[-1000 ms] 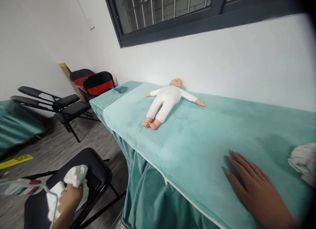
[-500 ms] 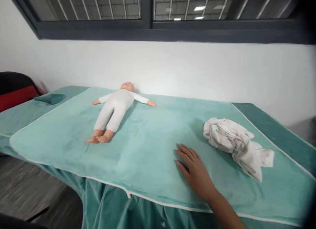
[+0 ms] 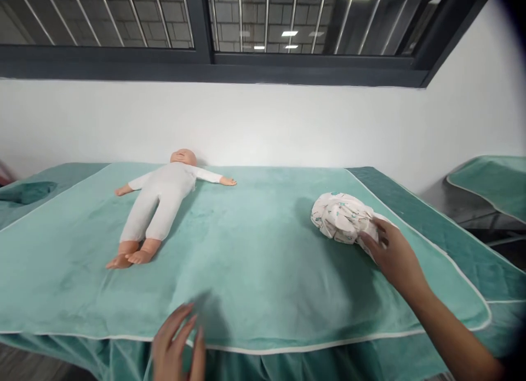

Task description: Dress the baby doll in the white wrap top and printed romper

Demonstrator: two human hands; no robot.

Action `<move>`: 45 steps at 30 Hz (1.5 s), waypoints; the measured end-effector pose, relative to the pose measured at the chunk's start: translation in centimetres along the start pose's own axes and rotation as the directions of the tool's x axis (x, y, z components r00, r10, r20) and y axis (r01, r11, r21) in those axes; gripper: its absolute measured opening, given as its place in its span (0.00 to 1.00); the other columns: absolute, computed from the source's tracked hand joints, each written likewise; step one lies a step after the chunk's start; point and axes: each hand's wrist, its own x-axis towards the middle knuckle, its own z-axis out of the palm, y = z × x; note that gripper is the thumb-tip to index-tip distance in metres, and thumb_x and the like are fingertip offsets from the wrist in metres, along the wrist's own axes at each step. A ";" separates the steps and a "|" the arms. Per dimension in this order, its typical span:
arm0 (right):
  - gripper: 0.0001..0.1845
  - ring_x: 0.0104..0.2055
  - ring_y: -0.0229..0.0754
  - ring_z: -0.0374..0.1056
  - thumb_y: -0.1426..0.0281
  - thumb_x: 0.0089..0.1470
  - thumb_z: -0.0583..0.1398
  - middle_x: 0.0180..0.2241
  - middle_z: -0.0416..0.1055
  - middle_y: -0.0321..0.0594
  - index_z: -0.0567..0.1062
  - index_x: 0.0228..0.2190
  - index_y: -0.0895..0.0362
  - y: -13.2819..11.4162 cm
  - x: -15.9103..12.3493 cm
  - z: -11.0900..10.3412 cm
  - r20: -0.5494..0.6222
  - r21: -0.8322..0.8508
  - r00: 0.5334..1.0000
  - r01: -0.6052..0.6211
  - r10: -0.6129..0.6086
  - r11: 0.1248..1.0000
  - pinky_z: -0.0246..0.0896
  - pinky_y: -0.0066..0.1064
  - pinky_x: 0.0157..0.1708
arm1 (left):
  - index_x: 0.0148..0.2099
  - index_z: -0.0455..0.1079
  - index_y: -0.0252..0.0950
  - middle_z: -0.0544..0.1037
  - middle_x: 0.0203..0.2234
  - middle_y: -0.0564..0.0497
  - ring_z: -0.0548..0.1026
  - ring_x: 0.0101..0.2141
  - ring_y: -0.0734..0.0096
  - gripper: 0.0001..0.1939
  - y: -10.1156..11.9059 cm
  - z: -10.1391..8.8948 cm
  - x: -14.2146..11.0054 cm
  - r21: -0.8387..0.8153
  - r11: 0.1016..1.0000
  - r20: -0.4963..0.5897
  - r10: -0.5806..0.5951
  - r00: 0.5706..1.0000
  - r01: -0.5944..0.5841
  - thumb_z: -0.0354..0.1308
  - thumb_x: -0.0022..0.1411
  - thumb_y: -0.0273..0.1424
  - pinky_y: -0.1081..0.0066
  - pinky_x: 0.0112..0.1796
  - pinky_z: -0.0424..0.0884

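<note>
My right hand [image 3: 398, 258] pinches the right side of a crumpled white printed baby garment [image 3: 339, 215] between thumb and fingers; the hand hides part of it. The garment lies bunched on the light green bed pad [image 3: 246, 293]. Low in the picture, over the pad's front edge, my left hand [image 3: 177, 345] is open, its fingers apart and nothing in them. To the left, a baby doll [image 3: 162, 189] in a white suit rests on its back, arms spread, its head toward the wall and bare feet toward me.
A white wall [image 3: 271, 123] and a dark-framed barred window [image 3: 205, 63] stand behind the bed. Darker green bedding [image 3: 415, 217] shows at the right, and a folded dark green cloth [image 3: 30, 192] lies far left. Another green-covered surface [image 3: 493, 178] is at the right.
My right hand has moved from the bare pad to the garment and grips it; the garment looks more bunched. My left hand has come into view. The view has turned right.
</note>
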 end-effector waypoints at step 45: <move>0.33 0.63 0.59 0.59 0.48 0.58 0.58 0.63 0.64 0.46 0.66 0.61 0.46 -3.4 0.4 2.7 0.460 0.004 0.796 0.442 -0.394 0.897 0.55 0.54 0.59 | 0.39 0.73 0.36 0.70 0.26 0.56 0.67 0.28 0.74 0.15 12.3 9.2 24.4 -0.535 0.829 0.101 -0.133 0.986 0.167 0.64 0.59 0.43 0.74 0.33 0.63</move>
